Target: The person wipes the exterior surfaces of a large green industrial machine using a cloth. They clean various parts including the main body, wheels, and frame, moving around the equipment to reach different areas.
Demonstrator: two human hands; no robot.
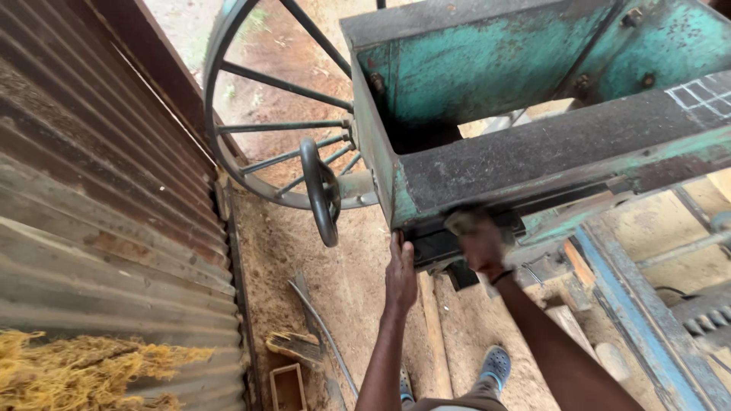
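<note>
A worn turquoise metal machine (487, 84) with a dark flat top stands in front of me. My left hand (400, 270) presses against the lower corner of its frame, fingers up along the edge. My right hand (478, 242) is blurred and sits under the front lip of the machine; something pale shows at its fingers, but I cannot tell what. A large spoked flywheel (228, 129) hangs on the machine's left side, with a small black handwheel (320, 190) in front of it.
A rusty corrugated metal wall (99, 228) runs along the left. Yellow fibre (68, 373) lies at bottom left. On the sawdust floor are a small wooden box (288, 387), a thin rod (324, 331), and a blue metal rail (647, 327) at right. My blue shoe (496, 365) shows below.
</note>
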